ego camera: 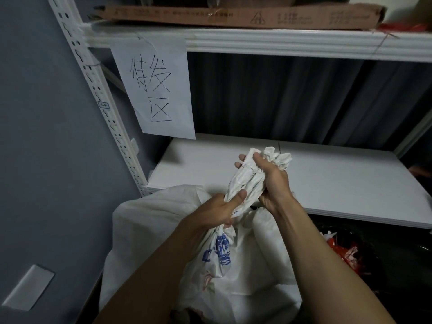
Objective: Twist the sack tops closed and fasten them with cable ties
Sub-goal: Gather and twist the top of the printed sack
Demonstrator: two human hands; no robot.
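Left hand (217,212) low, right hand (272,181) high, each grip tight round sack top (244,182); dark strand (279,146) perhaps a tie.

Dim, soft, slightly blurred; wide-angle bending at edges.

White woven sack (224,265), blue print, gathered top (247,178) twisted upright into a rope, seemingly untied.

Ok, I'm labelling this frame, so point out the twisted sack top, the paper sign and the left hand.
twisted sack top (247,181), head view: the bunched fabric of the neck.
paper sign (154,90), head view: middle of the sheet, among the handwriting.
left hand (217,211), head view: back of the hand.
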